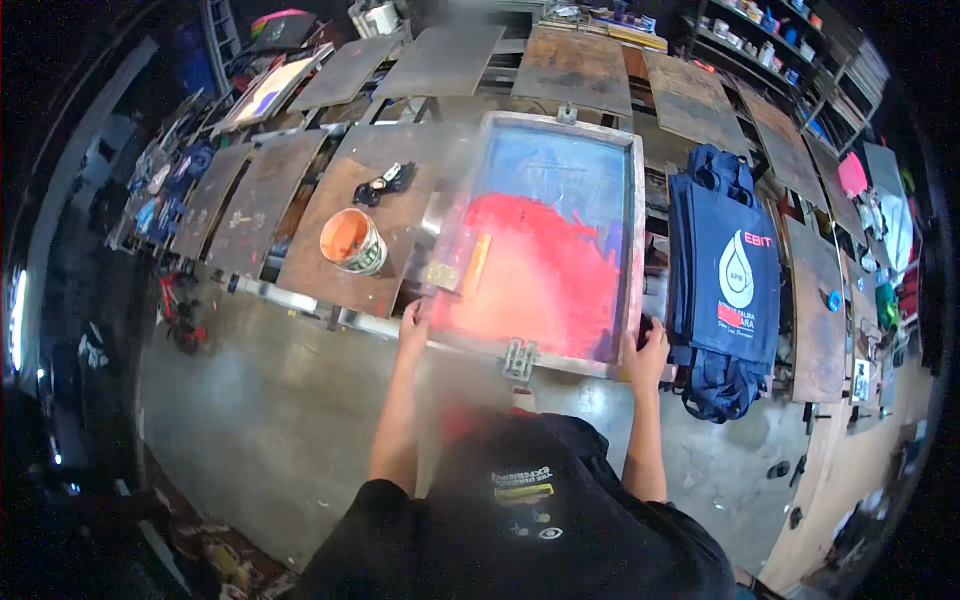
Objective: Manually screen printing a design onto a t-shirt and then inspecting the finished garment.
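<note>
A screen-printing frame (634, 240) lies in front of me, its mesh blue at the top and smeared with red ink (555, 270) below. A wooden-edged squeegee (478, 262) rests on its left side, partly blurred. My left hand (414, 326) is closed on the frame's near left corner, and my right hand (647, 348) is closed on its near right corner. A metal clamp (519, 360) sits at the middle of the near edge. Left of the frame, a tub of orange ink (350, 240) and a small black object (382, 183) sit on a brown board (315, 285).
A stack of dark navy printed bags (700, 270) lies right of the frame. Rows of boards (430, 65) on metal rails span the room. Shelves of containers (760, 55) stand at the back right. A red object (180, 315) is on the floor at the left.
</note>
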Demonstrator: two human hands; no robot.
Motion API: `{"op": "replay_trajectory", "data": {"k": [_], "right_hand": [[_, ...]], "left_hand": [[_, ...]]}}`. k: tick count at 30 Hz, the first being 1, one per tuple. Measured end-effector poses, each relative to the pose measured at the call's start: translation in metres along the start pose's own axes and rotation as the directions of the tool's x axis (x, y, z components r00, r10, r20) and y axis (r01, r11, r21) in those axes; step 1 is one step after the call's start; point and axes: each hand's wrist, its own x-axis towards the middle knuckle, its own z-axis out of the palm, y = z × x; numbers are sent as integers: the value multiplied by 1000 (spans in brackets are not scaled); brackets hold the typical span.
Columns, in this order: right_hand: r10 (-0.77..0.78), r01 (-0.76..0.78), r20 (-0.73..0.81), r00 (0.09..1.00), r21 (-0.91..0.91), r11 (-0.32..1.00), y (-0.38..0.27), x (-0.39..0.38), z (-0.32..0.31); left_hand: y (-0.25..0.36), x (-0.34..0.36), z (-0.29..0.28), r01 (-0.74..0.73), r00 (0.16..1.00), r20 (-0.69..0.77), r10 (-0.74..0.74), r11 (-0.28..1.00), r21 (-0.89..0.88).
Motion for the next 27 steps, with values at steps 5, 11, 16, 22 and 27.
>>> {"op": "replay_trajectory", "data": {"k": [5, 11, 16, 22, 27], "right_hand": [[31, -105, 173, 984, 437, 893, 0, -29, 6], [116, -219, 332, 936, 293, 931, -10, -27, 0], [165, -268, 357, 919, 261, 927, -14, -27, -7], [171, -278, 371, 913, 258, 925, -11, -28, -9], [153, -261, 364, 919, 270, 927, -13, -26, -10]], "left_hand": [[12, -5, 3, 7, 999, 36, -8, 1000, 21], [3, -8, 3, -250, 939, -38, 342, 753, 609], [-3, 1, -7, -209, 976, 20, 217, 905, 370], [-5, 16, -21, -110, 980, 189, 55, 950, 293], [-7, 22, -29, -84, 978, 207, 19, 947, 310]]}}
